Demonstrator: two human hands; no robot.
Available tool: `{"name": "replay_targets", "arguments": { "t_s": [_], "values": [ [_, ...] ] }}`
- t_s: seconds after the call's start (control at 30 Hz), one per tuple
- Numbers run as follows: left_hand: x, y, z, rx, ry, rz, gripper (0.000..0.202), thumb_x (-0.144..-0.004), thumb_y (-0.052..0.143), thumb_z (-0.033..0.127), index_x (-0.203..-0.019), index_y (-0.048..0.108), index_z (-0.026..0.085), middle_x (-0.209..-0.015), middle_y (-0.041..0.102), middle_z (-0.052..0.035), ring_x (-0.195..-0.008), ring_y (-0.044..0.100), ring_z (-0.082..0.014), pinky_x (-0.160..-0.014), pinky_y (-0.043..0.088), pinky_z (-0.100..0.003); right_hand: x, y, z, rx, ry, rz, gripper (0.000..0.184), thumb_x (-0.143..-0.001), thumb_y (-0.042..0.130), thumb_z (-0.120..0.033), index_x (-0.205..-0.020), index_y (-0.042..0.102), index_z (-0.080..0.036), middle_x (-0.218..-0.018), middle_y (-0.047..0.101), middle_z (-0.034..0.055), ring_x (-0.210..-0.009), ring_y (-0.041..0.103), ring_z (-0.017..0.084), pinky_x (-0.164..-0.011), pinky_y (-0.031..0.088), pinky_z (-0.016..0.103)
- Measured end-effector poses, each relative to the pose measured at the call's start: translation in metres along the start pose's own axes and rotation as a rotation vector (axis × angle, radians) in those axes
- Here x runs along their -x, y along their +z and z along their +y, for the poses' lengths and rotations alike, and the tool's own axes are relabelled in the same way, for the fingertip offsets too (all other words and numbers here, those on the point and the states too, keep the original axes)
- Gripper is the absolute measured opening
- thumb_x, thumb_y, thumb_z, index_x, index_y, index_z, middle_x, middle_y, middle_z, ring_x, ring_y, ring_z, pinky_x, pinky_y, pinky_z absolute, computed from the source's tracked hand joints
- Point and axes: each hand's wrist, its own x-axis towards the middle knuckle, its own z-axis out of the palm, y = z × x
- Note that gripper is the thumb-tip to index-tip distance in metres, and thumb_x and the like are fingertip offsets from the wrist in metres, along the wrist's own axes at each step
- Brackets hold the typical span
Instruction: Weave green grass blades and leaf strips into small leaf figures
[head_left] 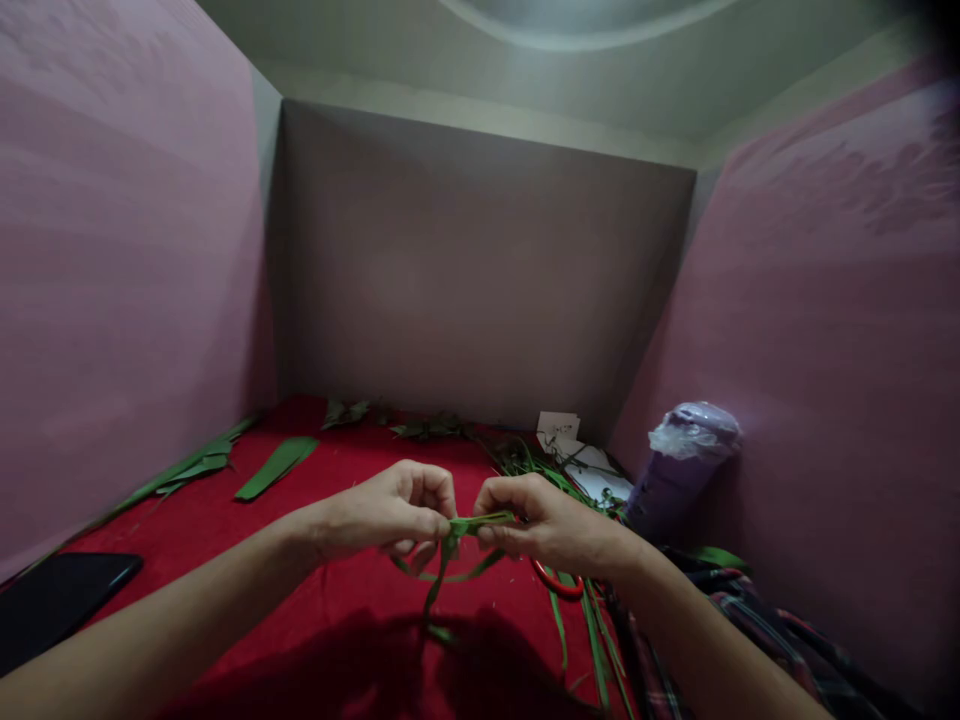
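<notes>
My left hand (412, 512) and my right hand (529, 520) meet over the red cloth (352, 600), fingertips a short gap apart. Between them runs a green leaf strip (469, 524), folded or knotted close to the left fingertips. The left thumb and fingers pinch it at that knot. On the other side, the right thumb and forefinger pinch its folded end. One tail of the strip dangles below the hands, and another part curves in a loop beneath them. How the folds cross inside the fingers is hidden.
Scissors with a red handle (559, 582) lie partly under my right wrist, among long green strips (596, 640). A broad leaf piece (277, 467) is at the left, a black phone (67, 600) nearer. White papers (596, 470) and a purple plastic-covered object (686, 460) stand right.
</notes>
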Motion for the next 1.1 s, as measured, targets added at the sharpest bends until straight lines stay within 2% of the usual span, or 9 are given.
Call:
{"name": "replay_targets", "arguments": {
  "t_s": [0.13, 0.27, 0.53, 0.6, 0.7, 0.9, 1.1],
  "values": [
    [-0.001, 0.002, 0.002, -0.023, 0.007, 0.025, 0.006, -0.071, 0.054, 0.016, -0.076, 0.054, 0.014, -0.056, 0.060, 0.0008, -0.038, 0.039, -0.0035, -0.037, 0.028, -0.015, -0.001, 0.000, 0.003, -0.142, 0.028, 0.003, 0.016, -0.080, 0.054, -0.029, -0.075, 0.055, -0.013, -0.058, 0.047, -0.0030, -0.052, 0.039, 0.006, -0.048, 0.031, 0.018],
    [-0.002, 0.003, 0.004, 0.011, -0.007, 0.038, 0.006, -0.071, 0.054, 0.017, -0.075, 0.055, 0.013, -0.055, 0.059, 0.0009, -0.038, 0.041, -0.0037, -0.038, 0.028, -0.015, -0.002, -0.001, 0.006, -0.217, 0.058, 0.016, 0.017, -0.079, 0.054, -0.031, -0.076, 0.053, -0.014, -0.058, 0.047, -0.0031, -0.050, 0.042, 0.006, -0.048, 0.034, 0.019],
    [-0.001, 0.006, 0.002, 0.036, -0.020, 0.070, 0.005, -0.072, 0.054, 0.016, -0.077, 0.055, 0.014, -0.043, 0.052, 0.0064, -0.031, 0.043, -0.0041, -0.029, 0.020, -0.013, -0.002, 0.000, 0.007, -0.214, 0.059, 0.002, 0.015, -0.079, 0.053, -0.030, -0.077, 0.054, -0.014, -0.059, 0.049, -0.0031, -0.048, 0.039, 0.005, -0.046, 0.031, 0.018],
    [-0.003, 0.008, 0.000, 0.074, 0.009, 0.059, 0.004, -0.072, 0.051, 0.013, -0.076, 0.052, 0.015, -0.050, 0.058, 0.0040, -0.036, 0.052, -0.0069, -0.030, 0.026, -0.013, -0.002, 0.001, 0.008, -0.201, 0.056, 0.013, 0.015, -0.080, 0.053, -0.029, -0.077, 0.054, -0.014, -0.060, 0.049, -0.0030, -0.049, 0.038, 0.005, -0.046, 0.030, 0.018],
    [-0.006, 0.010, -0.003, 0.099, 0.031, 0.039, 0.005, -0.072, 0.048, 0.011, -0.074, 0.049, 0.014, -0.068, 0.066, -0.0045, -0.055, 0.064, -0.0155, -0.038, 0.039, -0.017, -0.002, 0.002, 0.010, -0.173, 0.049, 0.023, 0.017, -0.079, 0.053, -0.030, -0.075, 0.053, -0.014, -0.059, 0.047, -0.0035, -0.051, 0.037, 0.006, -0.046, 0.029, 0.018],
    [-0.006, 0.009, -0.003, 0.147, 0.019, 0.029, 0.008, -0.072, 0.053, 0.012, -0.080, 0.050, 0.013, -0.071, 0.067, -0.0068, -0.061, 0.066, -0.0184, -0.053, 0.049, -0.027, -0.004, 0.002, 0.010, -0.190, 0.058, 0.020, 0.015, -0.078, 0.054, -0.030, -0.074, 0.052, -0.015, -0.057, 0.044, -0.0042, -0.051, 0.036, 0.006, -0.048, 0.032, 0.018],
    [-0.006, 0.007, -0.007, 0.127, -0.002, 0.066, 0.019, -0.072, 0.062, 0.027, -0.081, 0.058, 0.011, -0.070, 0.067, -0.0069, -0.058, 0.065, -0.0173, -0.053, 0.050, -0.027, -0.005, 0.003, 0.014, -0.198, 0.064, 0.042, 0.021, -0.078, 0.054, -0.035, -0.075, 0.051, -0.015, -0.058, 0.046, -0.0034, -0.051, 0.038, 0.006, -0.049, 0.034, 0.019]
  ]
}}
